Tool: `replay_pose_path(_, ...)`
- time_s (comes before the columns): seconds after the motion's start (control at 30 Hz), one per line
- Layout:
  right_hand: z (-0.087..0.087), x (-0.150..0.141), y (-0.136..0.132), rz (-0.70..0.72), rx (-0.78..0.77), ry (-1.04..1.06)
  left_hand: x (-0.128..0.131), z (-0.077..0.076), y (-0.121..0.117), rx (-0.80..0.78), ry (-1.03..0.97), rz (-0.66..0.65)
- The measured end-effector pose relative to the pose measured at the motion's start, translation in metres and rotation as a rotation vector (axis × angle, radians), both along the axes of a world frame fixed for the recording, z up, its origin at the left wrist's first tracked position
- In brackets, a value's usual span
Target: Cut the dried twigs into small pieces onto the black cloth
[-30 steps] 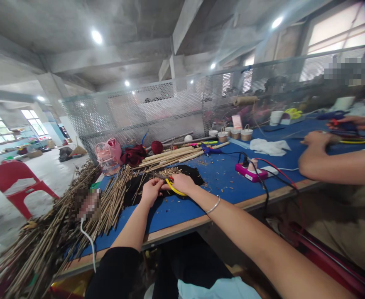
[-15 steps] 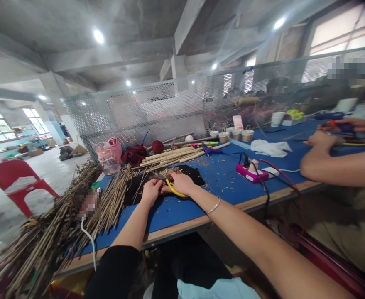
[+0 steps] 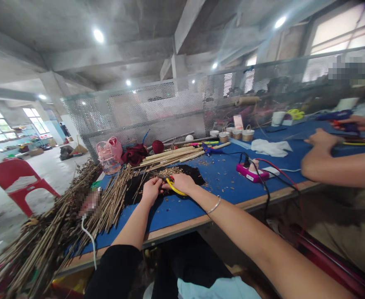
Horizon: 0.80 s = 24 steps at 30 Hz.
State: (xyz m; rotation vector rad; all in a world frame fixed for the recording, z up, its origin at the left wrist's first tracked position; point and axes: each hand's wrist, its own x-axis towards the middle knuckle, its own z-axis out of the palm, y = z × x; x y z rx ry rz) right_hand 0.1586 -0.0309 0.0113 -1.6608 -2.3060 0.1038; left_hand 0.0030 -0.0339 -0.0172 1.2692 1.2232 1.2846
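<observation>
Over the black cloth (image 3: pixel 197 176), your right hand (image 3: pixel 182 182) has fingers gripping a yellow-handled tool (image 3: pixel 179 192); your left hand's (image 3: pixel 151 191) grip cannot be confirmed.

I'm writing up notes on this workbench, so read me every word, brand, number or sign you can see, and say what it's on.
No text can be read here.
Pinkish card behind the small pots: faint marks, too small and blurred.
Magenta power strip: no legible lettering.
Yellow-handled tool in the right hand: no lettering visible.
Item with the white cable: pixelated, unreadable.
</observation>
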Motion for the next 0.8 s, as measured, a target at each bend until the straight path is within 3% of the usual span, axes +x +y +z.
replay_pose_path(0.3,-0.0023,-0.0014,-0.0014,-0.001,0.031,-0.010,-0.0021,-0.0010,0.0017,0.051,0.033,0.083)
replay_pose_path(0.6,-0.0036,-0.0002,0.0006,-0.036,0.073,0.035,-0.0019,0.0015,-0.0011,0.002,0.062,-0.004)
replay_pose_path(0.8,-0.0072,-0.0066,-0.0021,-0.053,0.086,0.053,0.0002,-0.0012,-0.0017,0.032,0.077,0.026)
